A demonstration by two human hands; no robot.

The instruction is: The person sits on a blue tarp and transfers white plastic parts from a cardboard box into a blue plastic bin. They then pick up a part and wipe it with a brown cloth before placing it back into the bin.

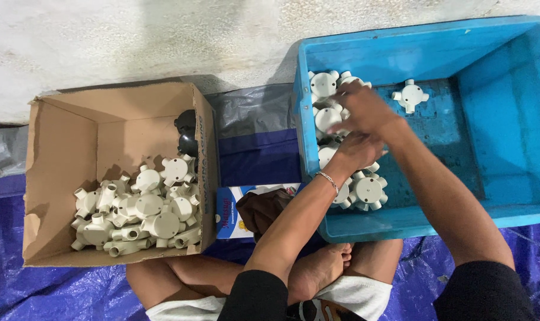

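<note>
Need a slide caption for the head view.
Both hands, left and right, reach among white fittings in a blue bin; a cardboard box holds more.

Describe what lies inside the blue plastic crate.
Inside the blue crate, white round pipe fittings sit along its left wall, and one lies apart. The left hand and right hand cover several fittings, so their number stays hidden.

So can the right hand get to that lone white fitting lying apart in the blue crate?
Probably yes. The right hand is already inside the blue crate, and only bare crate floor lies between it and the lone white fitting.
</note>
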